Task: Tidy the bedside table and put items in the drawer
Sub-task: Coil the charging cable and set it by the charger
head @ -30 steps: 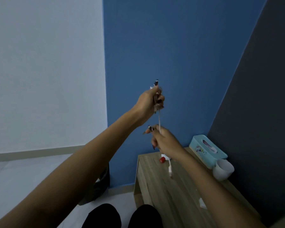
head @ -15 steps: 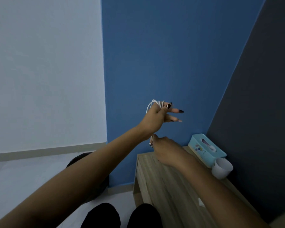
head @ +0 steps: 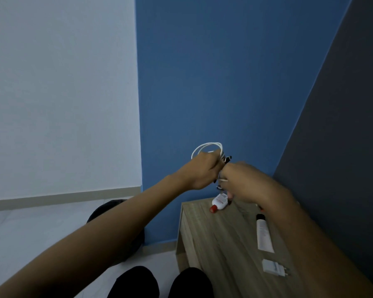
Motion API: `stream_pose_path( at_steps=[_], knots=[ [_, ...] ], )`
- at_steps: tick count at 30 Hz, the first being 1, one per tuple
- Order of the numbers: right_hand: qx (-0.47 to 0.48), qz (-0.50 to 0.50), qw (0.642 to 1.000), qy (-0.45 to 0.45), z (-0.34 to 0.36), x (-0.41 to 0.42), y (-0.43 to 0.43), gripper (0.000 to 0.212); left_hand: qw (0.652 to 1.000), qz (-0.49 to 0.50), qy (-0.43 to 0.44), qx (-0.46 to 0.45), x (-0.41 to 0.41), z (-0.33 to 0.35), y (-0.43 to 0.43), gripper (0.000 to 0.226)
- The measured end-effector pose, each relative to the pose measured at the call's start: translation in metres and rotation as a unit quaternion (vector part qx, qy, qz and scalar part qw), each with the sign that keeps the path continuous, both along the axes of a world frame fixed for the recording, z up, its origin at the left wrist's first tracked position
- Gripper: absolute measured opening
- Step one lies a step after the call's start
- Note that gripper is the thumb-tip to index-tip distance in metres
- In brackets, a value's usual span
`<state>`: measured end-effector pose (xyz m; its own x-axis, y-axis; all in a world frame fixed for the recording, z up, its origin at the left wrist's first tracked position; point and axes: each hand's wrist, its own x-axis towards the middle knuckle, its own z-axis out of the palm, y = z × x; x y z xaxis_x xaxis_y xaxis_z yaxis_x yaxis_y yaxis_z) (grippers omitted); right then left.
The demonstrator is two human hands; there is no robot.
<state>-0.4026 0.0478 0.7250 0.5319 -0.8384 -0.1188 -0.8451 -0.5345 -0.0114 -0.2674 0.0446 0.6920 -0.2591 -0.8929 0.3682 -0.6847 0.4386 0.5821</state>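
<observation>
A white charging cable (head: pixel 207 147) is coiled in loops above my left hand (head: pixel 202 174), which grips it in a fist above the far end of the wooden bedside table (head: pixel 215 241). My right hand (head: pixel 243 179) presses against the left and pinches a strand of the same cable. On the tabletop lie a small white bottle with a red cap (head: pixel 218 203), a white tube with a black cap (head: pixel 264 233) and a white plug adapter (head: pixel 274 268). No drawer is in view.
A blue wall stands behind the table and a dark grey panel (head: pixel 342 147) runs along its right side. A dark round object (head: pixel 108 209) sits on the pale floor left of the table. My dark-clad knees (head: pixel 159 282) show at the bottom.
The cable hung straight between my hands a second ago; now it is wound into loops at my left hand. My right hand has risen to meet the left. The view shifted, hiding the tissue box and cup.
</observation>
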Motion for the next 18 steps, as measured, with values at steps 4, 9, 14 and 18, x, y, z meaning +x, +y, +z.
stream_pose_path(
  at_steps=[4,9,14,18],
  knots=[
    [-0.049,-0.018,0.994,-0.099,0.018,-0.015,-0.009,0.011,0.999,-0.01,-0.005,0.038,0.007,-0.007,0.003,0.026],
    [0.074,0.018,0.958,-0.277,0.017,-0.025,-0.017,0.059,0.964,-0.049,0.191,0.179,0.011,0.001,0.013,0.031],
    [0.261,-0.013,0.854,-0.45,-0.005,-0.027,-0.035,0.038,0.934,-0.097,0.285,0.192,0.012,0.014,0.017,0.031],
    [0.29,0.035,0.805,-0.517,-0.008,-0.025,-0.035,0.035,0.923,-0.046,0.343,0.166,0.015,0.014,0.004,0.033]
  ],
)
